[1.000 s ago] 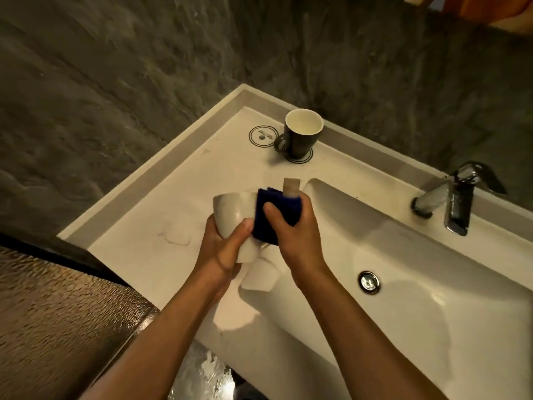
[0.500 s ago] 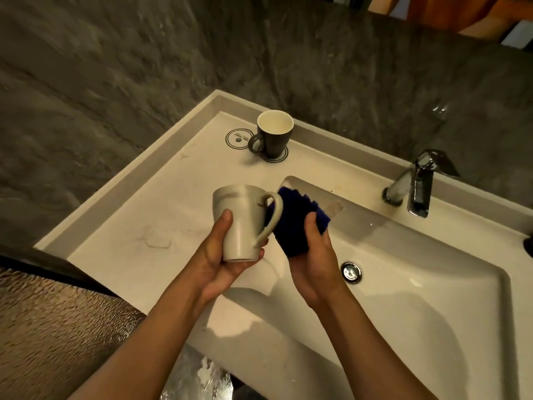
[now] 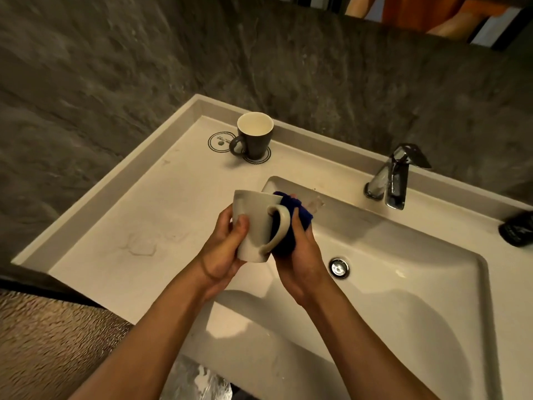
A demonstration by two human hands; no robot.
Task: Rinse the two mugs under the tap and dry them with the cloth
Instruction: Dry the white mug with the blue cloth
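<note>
The left hand [image 3: 223, 249] grips the white mug [image 3: 253, 223] upright over the basin's [image 3: 432, 298] left edge; the right hand [image 3: 300, 252] presses a soft blue cloth [image 3: 288, 223] against it. Glazed ceramic looks rigid, breakable, likely slick when wet; the body grip seems surest.

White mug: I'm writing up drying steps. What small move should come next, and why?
Probably turn the white mug in the left hand so the blue cloth, held by the right hand behind the handle, wipes a fresh side.
</note>
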